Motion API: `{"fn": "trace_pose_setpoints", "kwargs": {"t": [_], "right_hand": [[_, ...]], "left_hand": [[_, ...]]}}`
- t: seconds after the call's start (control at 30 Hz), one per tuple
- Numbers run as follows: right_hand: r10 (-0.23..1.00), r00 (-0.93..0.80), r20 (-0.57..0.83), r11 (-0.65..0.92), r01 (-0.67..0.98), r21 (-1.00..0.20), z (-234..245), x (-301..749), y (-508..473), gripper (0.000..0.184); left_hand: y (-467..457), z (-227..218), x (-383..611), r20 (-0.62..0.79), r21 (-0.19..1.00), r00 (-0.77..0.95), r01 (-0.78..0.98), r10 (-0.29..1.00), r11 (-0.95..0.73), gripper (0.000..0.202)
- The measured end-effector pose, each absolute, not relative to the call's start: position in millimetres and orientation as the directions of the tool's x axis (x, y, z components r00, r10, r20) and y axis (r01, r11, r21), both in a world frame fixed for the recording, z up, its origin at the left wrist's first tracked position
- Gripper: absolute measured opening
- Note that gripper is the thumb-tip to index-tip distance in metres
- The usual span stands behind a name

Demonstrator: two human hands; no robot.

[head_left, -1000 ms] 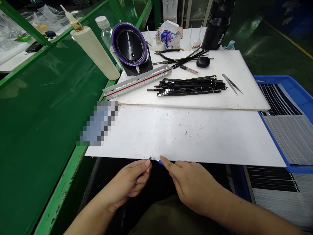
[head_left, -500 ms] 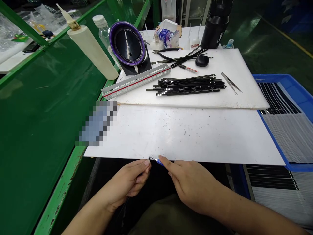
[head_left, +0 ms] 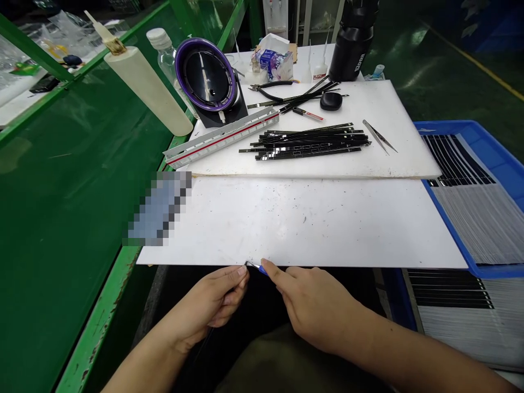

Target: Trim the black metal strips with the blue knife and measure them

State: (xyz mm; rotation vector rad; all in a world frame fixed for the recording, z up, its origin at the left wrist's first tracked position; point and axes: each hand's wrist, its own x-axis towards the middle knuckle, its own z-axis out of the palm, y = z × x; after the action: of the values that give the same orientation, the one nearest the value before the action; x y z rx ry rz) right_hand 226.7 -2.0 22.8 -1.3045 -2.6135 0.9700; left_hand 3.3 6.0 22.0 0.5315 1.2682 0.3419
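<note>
Both of my hands meet just below the near edge of the white board (head_left: 303, 224). My left hand (head_left: 215, 303) is closed in a pinch around a thin dark strip that runs down under the palm. My right hand (head_left: 313, 305) is closed on a small blue-handled tool (head_left: 257, 267), whose metal tip points left at the left fingertips. A pile of black strips (head_left: 309, 143) lies on the farther white board, well beyond both hands.
Tweezers (head_left: 379, 136), a white ruler-like rail (head_left: 223, 136), a purple-rimmed round device (head_left: 206, 75), pliers, small glue bottles and a black bottle (head_left: 354, 41) crowd the far board. A blue tray (head_left: 470, 185) with strips sits right. A green frame and white tube (head_left: 143, 90) stand left.
The hands keep the same pinch at the board's edge; only the view has shifted slightly, moving everything a little left and up.
</note>
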Motion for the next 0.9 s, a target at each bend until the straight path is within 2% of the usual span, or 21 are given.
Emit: {"fn": "trace_pose_setpoints", "kwargs": {"t": [0.23,0.3,0.47,0.7,0.9], "right_hand": [[0.771,-0.599,-0.215,0.5,0.78,-0.376,23.5,220.6,-9.4,0.072],[0.776,-0.593,-0.215,0.487,0.779,-0.395,23.4,220.8,-9.8,0.069],[0.771,-0.602,-0.207,0.428,0.731,-0.532,23.5,222.8,-8.3,0.062],[0.763,-0.614,-0.203,0.416,0.707,-0.572,27.2,223.6,-7.1,0.06],[0.744,-0.625,-0.237,0.423,0.714,-0.558,23.9,224.0,-5.0,0.063]], "left_hand": [[9.6,19.9,-1.4,-0.811,0.535,0.31,0.048,0.496,0.844,0.04],[10.6,18.8,-3.3,-0.81,0.527,0.329,0.046,0.485,0.849,0.038],[10.8,19.2,-4.2,-0.798,0.542,0.341,0.047,0.496,0.839,0.037],[9.9,19.9,-3.7,-0.799,0.546,0.336,0.058,0.499,0.836,0.037],[9.5,19.3,-1.6,-0.805,0.55,0.319,0.082,0.5,0.831,0.04]]}}
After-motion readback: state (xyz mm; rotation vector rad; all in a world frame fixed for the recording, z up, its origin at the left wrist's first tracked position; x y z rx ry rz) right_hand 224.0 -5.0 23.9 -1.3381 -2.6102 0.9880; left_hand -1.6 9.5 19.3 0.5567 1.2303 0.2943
